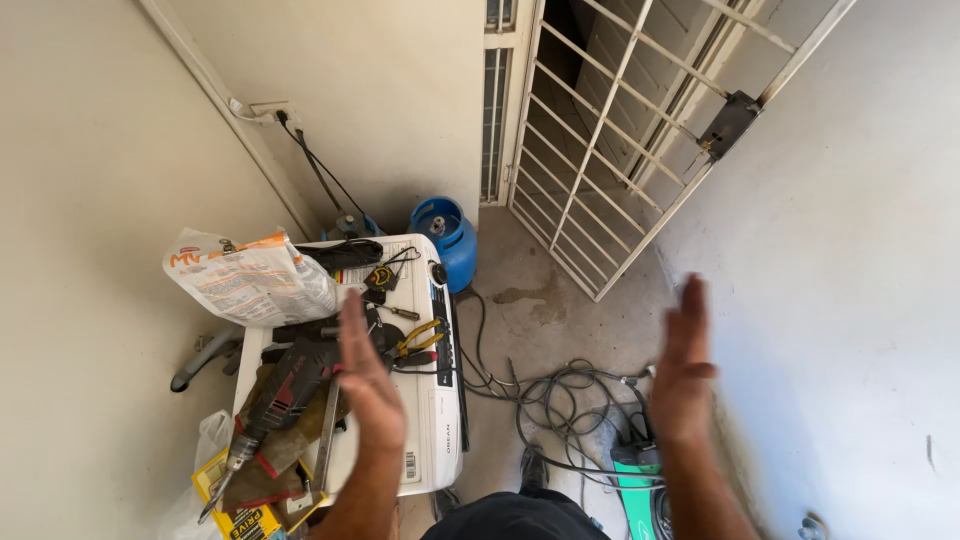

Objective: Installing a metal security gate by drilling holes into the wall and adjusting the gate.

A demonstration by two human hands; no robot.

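Our 2 hands are up, palms facing, open & holding nothing: left hand (368,375) over the white appliance (435,420) w/ rotary hammer drill (280,395) & pliers (420,338); right hand (683,372) above floor cables (560,395), blue gas cylinder (448,235) beyond.

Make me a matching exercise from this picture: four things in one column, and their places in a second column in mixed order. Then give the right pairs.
Things:
1. gas cylinder
2. pliers
3. cables
4. gate

Places:
A. lying on the white appliance
B. tangled on the concrete floor
C. standing in the corner beside the appliance
D. swung open at the doorway

Pairs: 1-C, 2-A, 3-B, 4-D
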